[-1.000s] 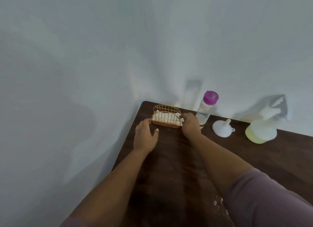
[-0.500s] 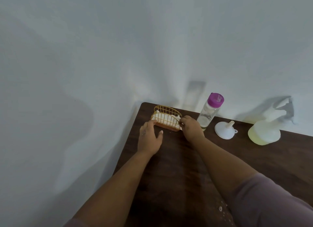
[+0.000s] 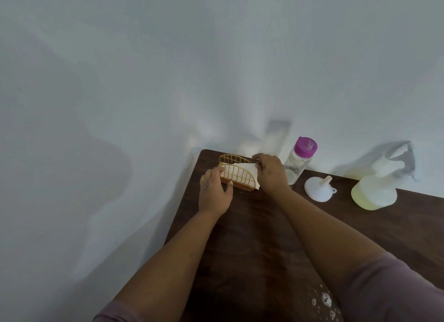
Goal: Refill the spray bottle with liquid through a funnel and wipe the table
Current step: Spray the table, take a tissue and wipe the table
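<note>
A gold wire napkin holder stands in the far left corner of the dark wooden table. White napkins sit inside it. My left hand rests against the holder's left end. My right hand pinches a napkin at the holder's top right. To the right stand a clear bottle with a purple cap, a white funnel lying mouth down, and a white spray bottle with yellowish liquid.
White walls meet behind the table's far left corner. The table's left edge runs just beside my left forearm. Foamy droplets lie on the table near my right sleeve.
My right hand has moved up from the holder's right end to its top and taken hold of a napkin, which now sticks out. My left hand has shifted onto the holder's left end.
</note>
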`<state>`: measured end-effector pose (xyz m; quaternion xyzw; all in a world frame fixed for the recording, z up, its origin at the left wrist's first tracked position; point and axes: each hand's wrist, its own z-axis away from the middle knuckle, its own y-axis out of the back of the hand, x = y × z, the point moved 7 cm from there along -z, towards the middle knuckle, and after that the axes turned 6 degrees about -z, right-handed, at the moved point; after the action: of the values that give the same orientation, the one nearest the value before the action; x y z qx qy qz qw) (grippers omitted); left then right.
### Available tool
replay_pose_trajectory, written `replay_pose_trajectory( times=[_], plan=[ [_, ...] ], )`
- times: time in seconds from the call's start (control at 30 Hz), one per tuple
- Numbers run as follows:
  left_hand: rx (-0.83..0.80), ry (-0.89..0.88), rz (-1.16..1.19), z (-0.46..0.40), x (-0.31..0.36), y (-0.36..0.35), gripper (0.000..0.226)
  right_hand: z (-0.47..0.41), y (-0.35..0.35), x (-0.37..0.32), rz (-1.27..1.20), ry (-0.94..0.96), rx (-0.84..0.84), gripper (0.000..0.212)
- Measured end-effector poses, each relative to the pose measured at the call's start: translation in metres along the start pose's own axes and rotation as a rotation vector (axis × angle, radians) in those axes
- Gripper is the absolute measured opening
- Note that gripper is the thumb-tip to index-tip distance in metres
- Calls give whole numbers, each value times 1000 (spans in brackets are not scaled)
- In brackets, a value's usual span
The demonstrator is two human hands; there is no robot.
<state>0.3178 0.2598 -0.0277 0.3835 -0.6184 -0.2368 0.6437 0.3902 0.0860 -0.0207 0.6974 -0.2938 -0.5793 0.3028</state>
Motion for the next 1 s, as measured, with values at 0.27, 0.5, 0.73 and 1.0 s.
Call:
replay_pose_trajectory(
  times=[0.27, 0.5, 0.73, 1.0],
  plan=[
    [16, -520, -449, -5, 33, -15, 43, 2, 5, 5, -231, -60, -34, 20],
    [96, -536, -424, -2, 58, -19, 49, 0, 8, 9, -211, -51, -26, 15],
    [-144, -155, -85, -50, 31, -19, 35, 4, 5, 9, -77, -41, -21, 15],
    [-180, -57, -116, -60, 12, -17, 27, 4, 6, 13, -131, -148, 1, 11]
  ],
)
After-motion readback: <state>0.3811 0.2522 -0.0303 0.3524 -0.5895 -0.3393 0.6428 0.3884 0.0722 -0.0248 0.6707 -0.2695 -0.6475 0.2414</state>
